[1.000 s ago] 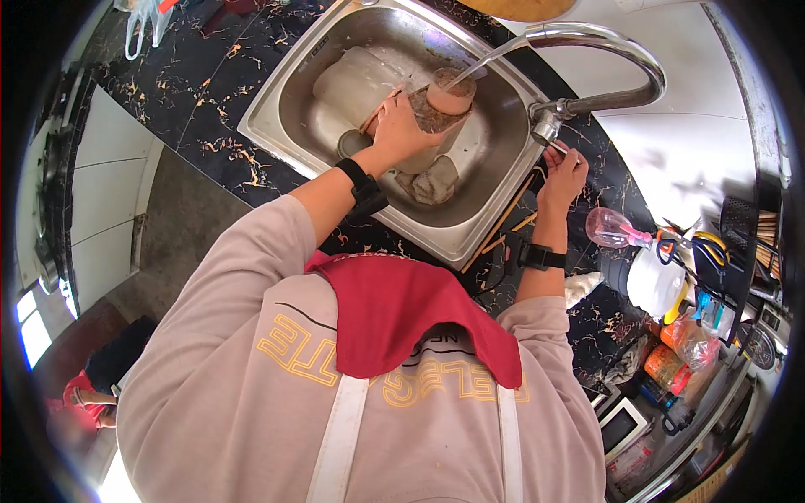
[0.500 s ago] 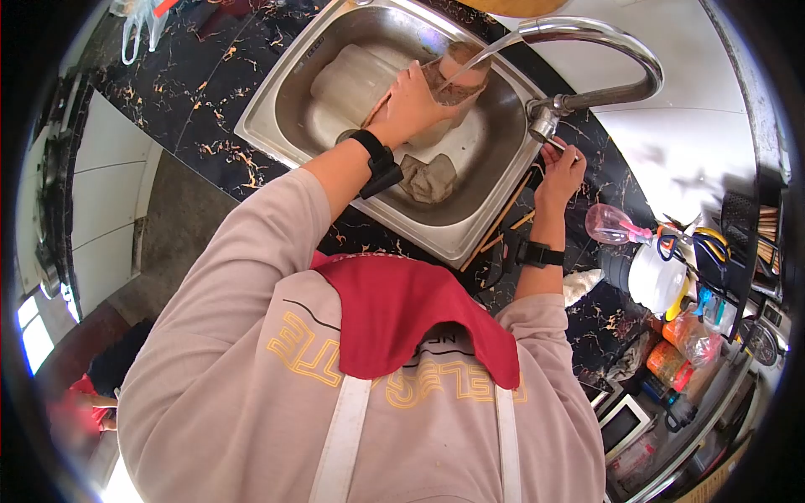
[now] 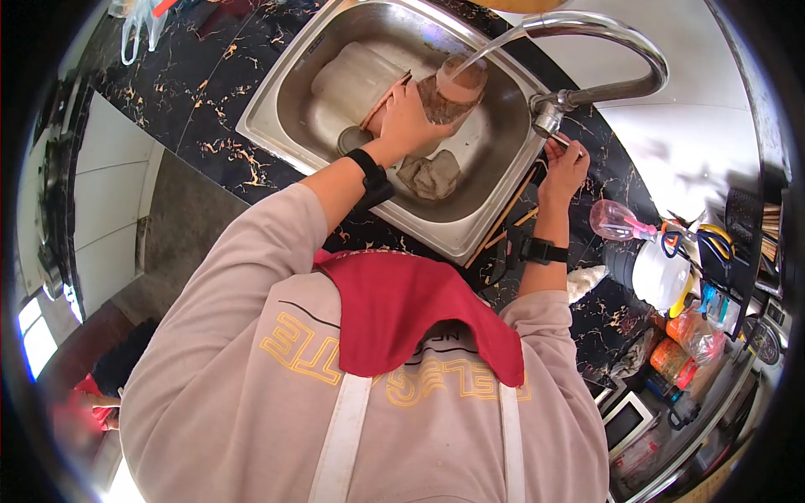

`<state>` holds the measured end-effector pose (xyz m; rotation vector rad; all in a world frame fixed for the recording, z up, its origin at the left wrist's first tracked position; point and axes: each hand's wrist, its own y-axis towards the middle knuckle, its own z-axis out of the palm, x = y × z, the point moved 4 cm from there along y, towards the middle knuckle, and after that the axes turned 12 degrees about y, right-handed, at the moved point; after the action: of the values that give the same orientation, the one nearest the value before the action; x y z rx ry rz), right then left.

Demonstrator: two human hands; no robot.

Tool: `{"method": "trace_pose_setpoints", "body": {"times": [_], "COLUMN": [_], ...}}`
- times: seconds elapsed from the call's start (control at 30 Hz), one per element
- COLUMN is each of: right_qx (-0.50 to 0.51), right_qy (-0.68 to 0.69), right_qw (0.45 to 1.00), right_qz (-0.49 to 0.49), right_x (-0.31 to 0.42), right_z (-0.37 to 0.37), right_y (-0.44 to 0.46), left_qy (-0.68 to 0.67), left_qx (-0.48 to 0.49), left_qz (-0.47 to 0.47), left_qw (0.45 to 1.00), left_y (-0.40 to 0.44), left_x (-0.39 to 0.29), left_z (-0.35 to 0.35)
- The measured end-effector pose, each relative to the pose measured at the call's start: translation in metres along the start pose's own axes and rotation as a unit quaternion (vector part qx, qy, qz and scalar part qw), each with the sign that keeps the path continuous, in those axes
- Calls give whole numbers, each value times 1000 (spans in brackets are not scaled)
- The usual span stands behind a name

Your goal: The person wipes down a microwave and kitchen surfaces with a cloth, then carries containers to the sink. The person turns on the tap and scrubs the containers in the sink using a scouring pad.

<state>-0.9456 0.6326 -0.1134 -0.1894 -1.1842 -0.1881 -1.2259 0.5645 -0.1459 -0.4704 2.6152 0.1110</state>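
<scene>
1 left hand (image 3: 409, 121) holds a container (image 3: 451, 102) under running water (image 3: 493, 50).

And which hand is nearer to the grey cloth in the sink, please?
Left. The left hand holds the jar inside the sink, close to the grey cloth; the right hand is outside the sink, at the tap.

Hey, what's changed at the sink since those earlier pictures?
The left hand moved the jar slightly away from the body, then eased it partway back. Nothing was visibly taken up or let go. Water still runs, the right hand stays at the faucet, and the crumpled cloth stayed put.
</scene>
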Motion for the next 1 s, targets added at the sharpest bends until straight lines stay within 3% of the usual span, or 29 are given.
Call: {"method": "trace_pose_setpoints", "body": {"times": [0.1, 0.17, 0.2, 0.27, 0.33, 0.4, 0.43, 0.57, 0.63, 0.67, 0.73, 0.77, 0.83, 0.87, 0.93, 1.0], "right_qx": [-37, -72, -68, 56, 111, 162, 158, 170, 182, 178, 176, 173, 170, 162, 153, 147], "right_qy": [21, 42, 43, -43, -93, -142, -153, -178, -196, -204, -215, -207, -199, -185, -173, -161], "right_qw": [999, 984, 984, 952, 945, 933, 935, 935, 931, 929, 927, 929, 932, 935, 937, 941], "right_qz": [30, 158, 160, 297, 293, 289, 277, 255, 249, 251, 253, 252, 250, 257, 261, 258], "right_x": [-3, -15, -18, -39, -57, -69, -72, -86, -83, -81, -82, -83, -83, -83, -81, -81], "right_z": [-6, -13, -13, -3, 21, 42, 49, 60, 66, 67, 68, 65, 60, 57, 50, 45], "right_y": [-2, -11, -18, -42, -67, -85, -87, -75, -73, -71, -70, -69, -71, -72, -75, -78], "left_qy": [5, 5, 7, 22, 20, 30, -61, -18, 169, 167, 279, 278, 174, 173, 101, 135], "left_qx": [12, 87, 84, 121, 116, 37, 142, 193, 113, 114, -14, -15, 160, 160, 231, 211], "left_qz": [1, -10, -14, -9, 9, 73, 9, -63, 122, 119, 375, 372, 270, 271, 178, 224], "left_qw": [1000, 996, 996, 992, 993, 996, 988, 979, 971, 972, 884, 885, 933, 933, 951, 942], "left_y": [-10, -16, -19, -22, -24, -17, -8, 17, 20, 21, 19, 31, 64, 79, 114, 136], "left_x": [1, 2, 3, 5, 20, 39, 42, 77, 74, 78, 72, 75, 81, 80, 87, 88], "left_z": [2, 3, 1, 3, 14, 17, -1, -19, -25, -22, -8, -1, 17, 19, 25, 29]}}
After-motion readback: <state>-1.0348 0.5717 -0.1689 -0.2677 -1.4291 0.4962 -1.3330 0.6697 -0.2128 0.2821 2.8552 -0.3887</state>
